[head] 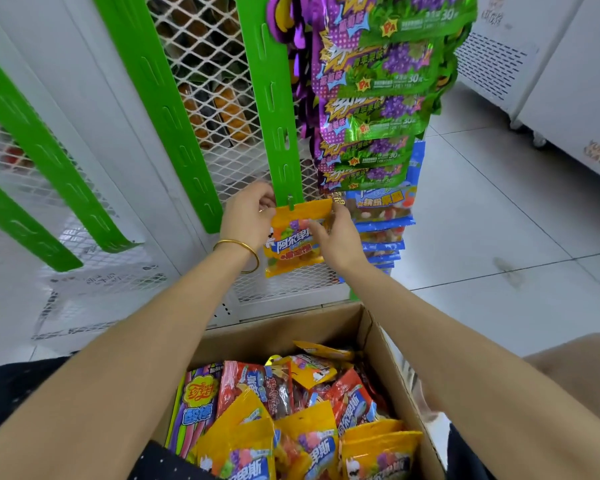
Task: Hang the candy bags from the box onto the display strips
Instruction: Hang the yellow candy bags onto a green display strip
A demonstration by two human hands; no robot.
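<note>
A yellow candy bag (293,249) hangs at the bottom end of a green display strip (274,98), with the strip's lowest tab through the bag's top edge. My left hand (248,213) pinches the bag's top left corner. My right hand (336,233) grips its top right edge, fingers across the front. Below, an open cardboard box (281,332) holds several more yellow, red and striped candy bags (305,424).
Purple-green bags (371,109) and blue bags (381,220) fill the strip to the right. Further green strips (160,109) hang bare on the white mesh rack (201,64) at left. White cabinets (568,81) stand on the tiled floor at the far right.
</note>
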